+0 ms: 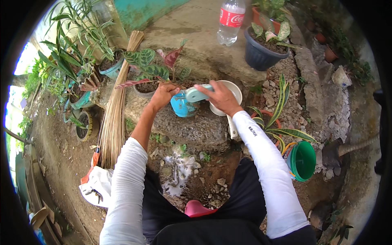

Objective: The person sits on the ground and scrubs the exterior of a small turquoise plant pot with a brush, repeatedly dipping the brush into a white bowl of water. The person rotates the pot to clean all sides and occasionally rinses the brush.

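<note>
My left hand (165, 95) pinches the rim of a small blue pot (183, 105), which stands on a wet stone ledge (196, 131). Brown stains mark the pot's side. In my right hand (223, 98) is a pale green scrub brush (197, 93), held against the pot's upper right side; its bristles are mostly hidden. A white dipper (237, 88) sits just beyond the right hand, its handle (232, 128) pointing towards me. Behind the left hand, a plant with patterned green and red leaves (156, 71) grows from a grey pot (144, 93).
A stick broom (114, 113) leans at the left near potted plants (111, 69). A plastic Coca-Cola bottle (231, 26) and a dark plant pot (265, 53) stand behind. At right are a snake plant (280, 104) and a green bucket (303, 160). Suds (179, 174) cover the ground before me.
</note>
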A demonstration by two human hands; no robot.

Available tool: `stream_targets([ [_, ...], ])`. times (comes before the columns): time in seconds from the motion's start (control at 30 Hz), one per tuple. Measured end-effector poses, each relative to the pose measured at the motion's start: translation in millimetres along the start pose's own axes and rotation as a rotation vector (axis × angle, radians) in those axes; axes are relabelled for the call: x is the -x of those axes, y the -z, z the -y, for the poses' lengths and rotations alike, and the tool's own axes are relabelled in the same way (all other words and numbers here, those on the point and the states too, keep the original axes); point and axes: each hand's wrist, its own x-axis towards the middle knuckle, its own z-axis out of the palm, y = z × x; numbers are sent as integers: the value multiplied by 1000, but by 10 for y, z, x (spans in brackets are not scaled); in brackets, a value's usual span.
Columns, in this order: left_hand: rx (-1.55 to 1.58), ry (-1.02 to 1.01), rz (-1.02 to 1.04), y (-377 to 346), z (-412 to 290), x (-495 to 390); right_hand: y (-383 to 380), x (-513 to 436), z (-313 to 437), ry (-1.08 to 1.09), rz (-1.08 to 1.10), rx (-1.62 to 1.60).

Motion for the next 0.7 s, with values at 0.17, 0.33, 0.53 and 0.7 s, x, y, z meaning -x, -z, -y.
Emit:
stream_targets([
  [0.17, -91, -55, -3, 25, 107, 7, 34, -190, 165, 14, 13, -28],
  [0.33, 38, 78, 82, 5, -58, -25, 52, 107, -107, -73, 33, 41],
  [0.53, -152, -49, 34, 17, 40, -3, -4, -150, 175, 23, -63, 98],
  [0.7, -5, 53, 36, 38, -135, 26, 294, 162, -364, -215, 125, 80],
])
